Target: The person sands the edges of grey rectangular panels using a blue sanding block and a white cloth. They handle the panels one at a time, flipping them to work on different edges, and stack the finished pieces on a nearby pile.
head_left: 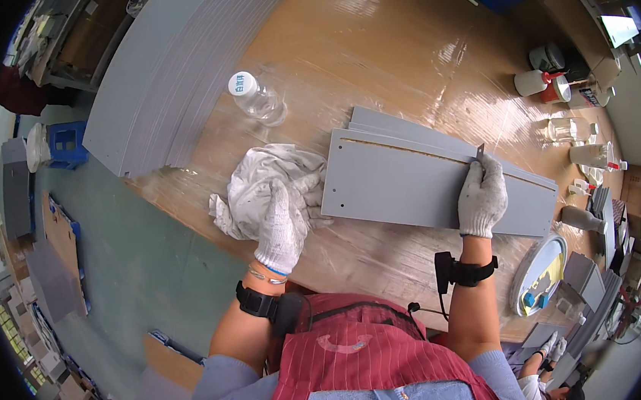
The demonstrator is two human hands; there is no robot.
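Note:
My left hand [283, 222], in a white knit glove, is closed on a crumpled white cloth [254, 179] beside the left end of a grey panel [403, 181]. The panel is long and flat, with small holes near its left end and a brownish line along its far edge. Over its right half is my right hand [483, 199], also gloved, its fingers closed. A small thin flat piece [481, 151] sticks up past the thumb at that brownish line; the rest of it is hidden in the hand. More grey panels [414, 135] lie underneath.
A film-covered table [368, 51] carries a tall stack of grey panels [172, 68] at far left and a clear bottle with a white cap [242, 84]. Several bottles [570, 130] line the right side. A round white lid [538, 276] lies nearer. Another person [538, 379] works at lower right.

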